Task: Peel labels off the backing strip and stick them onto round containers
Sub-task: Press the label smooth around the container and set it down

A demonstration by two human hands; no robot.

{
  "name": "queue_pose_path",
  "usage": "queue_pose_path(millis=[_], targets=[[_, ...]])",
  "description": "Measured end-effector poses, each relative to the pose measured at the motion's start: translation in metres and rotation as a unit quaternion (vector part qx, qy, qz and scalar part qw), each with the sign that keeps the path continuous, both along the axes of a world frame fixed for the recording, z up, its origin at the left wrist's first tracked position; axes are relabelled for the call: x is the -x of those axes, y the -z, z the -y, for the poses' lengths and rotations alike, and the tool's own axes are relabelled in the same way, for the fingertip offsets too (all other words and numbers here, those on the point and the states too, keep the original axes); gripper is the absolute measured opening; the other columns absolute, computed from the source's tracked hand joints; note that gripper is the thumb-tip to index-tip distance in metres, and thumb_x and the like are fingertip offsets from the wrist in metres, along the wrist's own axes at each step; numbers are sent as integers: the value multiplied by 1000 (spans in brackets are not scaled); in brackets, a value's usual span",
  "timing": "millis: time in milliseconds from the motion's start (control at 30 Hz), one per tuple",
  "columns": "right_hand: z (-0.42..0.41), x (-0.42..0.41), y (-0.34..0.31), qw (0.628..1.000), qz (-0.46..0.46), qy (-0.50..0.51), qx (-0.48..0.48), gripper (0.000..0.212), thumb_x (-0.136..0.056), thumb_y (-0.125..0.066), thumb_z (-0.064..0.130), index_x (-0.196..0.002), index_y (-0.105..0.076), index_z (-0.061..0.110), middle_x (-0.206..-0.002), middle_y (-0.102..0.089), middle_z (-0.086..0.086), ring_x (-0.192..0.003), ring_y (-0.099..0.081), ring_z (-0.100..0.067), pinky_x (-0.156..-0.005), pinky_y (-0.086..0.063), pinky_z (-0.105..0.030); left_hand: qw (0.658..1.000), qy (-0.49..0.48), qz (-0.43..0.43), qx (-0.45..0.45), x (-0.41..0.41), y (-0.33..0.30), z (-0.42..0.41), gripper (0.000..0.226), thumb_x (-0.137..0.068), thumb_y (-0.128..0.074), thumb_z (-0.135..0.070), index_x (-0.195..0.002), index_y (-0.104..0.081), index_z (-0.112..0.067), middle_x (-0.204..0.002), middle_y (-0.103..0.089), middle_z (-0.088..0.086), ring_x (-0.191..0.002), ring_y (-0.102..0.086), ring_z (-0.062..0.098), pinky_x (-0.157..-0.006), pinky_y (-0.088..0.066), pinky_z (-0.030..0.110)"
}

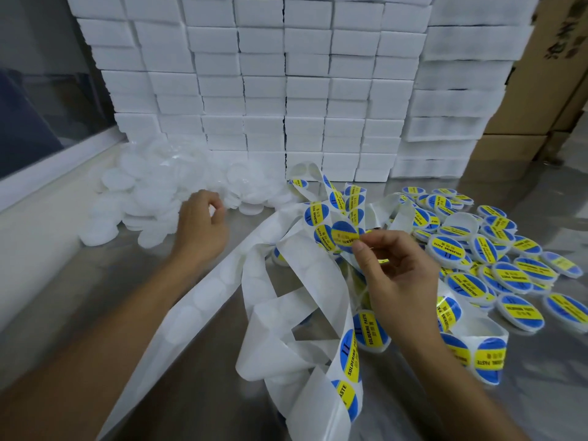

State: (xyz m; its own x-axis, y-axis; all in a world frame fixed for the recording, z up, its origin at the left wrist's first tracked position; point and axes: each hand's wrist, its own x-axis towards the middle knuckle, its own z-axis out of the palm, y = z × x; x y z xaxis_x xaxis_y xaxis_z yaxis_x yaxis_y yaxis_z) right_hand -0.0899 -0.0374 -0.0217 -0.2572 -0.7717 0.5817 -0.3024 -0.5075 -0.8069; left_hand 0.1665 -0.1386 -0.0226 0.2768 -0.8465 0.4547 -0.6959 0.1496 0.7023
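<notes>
Glossy white backing strip (296, 313) loops in loose coils at bottom centre on the brushed-metal table (197, 386); the right hand (397, 275) pinches a round blue-yellow label (345, 237) by its edge between thumb and forefinger. Left hand (202, 224), fingers curled, reaches into the heap of plain white round containers (143, 198), grip unclear. Labelled containers (477, 249) pile at right, foam boxes (286, 84) stacked behind, cardboard cartons (547, 90) far right.
</notes>
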Motion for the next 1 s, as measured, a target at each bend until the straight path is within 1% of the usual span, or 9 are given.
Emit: queue_pose_path(millis=[100,200,333,400,500,667,767,900,1000], targets=[[0,-1,2,1000,0,1,-13,22,-87,-72,12,-90,-67,33,-83,-70,18,-77,-66,-3,-65,-52,-17,977,64,-203,5,23,-10,-31,13,-100,-49,-20,-87,-50,-22,-90,-57,-10,-87,-62,21,-62,-46,12],[-1,-1,3,1000,-17,1,-14,20,-89,-70,13,-89,-69,33,-84,-69,23,-80,-66,-3,-65,-51,-16,908,113,-403,5,44,-21,-60,13,-100,-51,-19,-87,-54,-18,-93,-63,1,-78,-71,17,-68,-58,24],[-1,-4,4,1000,-13,-22,-7,14,-89,-70,11,-89,-69,25,-102,-63,8,-88,-66,-5,-66,-55,-25,837,158,-524,3,64,-21,-91,14,-102,-46,-11,-93,-56,-6,-86,-74,9,-75,-74,24,-67,-61,31],[-2,-5,3,1000,1,-25,-8,13,-88,-71,13,-89,-70,26,-113,-56,-1,-91,-65,-2,-65,-55,-24,824,162,-542,-13,69,-18,-102,12,-101,-47,-9,-95,-57,-5,-82,-75,8,-71,-74,24,-66,-60,31],[-4,-8,2,998,26,-41,-32,12,-87,-72,21,-97,-67,27,-108,-63,0,-82,-68,-10,-63,-55,-28,824,157,-544,-29,74,-13,-111,9,-97,-54,-4,-90,-59,-7,-80,-73,9,-71,-72,21,-64,-59,29],[-10,-16,2,989,61,-117,-66,42,-81,-78,14,-117,-61,25,-91,-72,-1,-73,-69,-16,-67,-56,-27,826,188,-529,-53,74,-6,-120,14,-91,-57,6,-97,-60,-7,-81,-75,10,-73,-74,24,-64,-58,27],[-12,-20,3,988,59,-127,-69,37,-82,-77,8,-113,-62,21,-81,-74,-5,-75,-71,-22,-73,-59,-41,832,199,-512,-71,74,-3,-122,19,-87,-61,7,-100,-60,-8,-88,-76,14,-78,-74,28,-68,-59,29],[-14,-22,0,988,71,-119,-65,31,-81,-77,3,-105,-65,18,-82,-74,-2,-67,-67,-17,-65,-56,-33,841,204,-494,-82,76,0,-122,25,-80,-70,2,-98,-63,-15,-93,-76,14,-82,-74,29,-73,-60,34],[-13,-21,-2,987,83,-117,-71,29,-81,-75,0,-102,-65,18,-80,-74,-2,-64,-65,-25,-65,-55,-37,843,199,-492,-90,77,-1,-122,30,-73,-77,-12,-100,-65,-13,-94,-76,12,-83,-75,28,-74,-60,34]])
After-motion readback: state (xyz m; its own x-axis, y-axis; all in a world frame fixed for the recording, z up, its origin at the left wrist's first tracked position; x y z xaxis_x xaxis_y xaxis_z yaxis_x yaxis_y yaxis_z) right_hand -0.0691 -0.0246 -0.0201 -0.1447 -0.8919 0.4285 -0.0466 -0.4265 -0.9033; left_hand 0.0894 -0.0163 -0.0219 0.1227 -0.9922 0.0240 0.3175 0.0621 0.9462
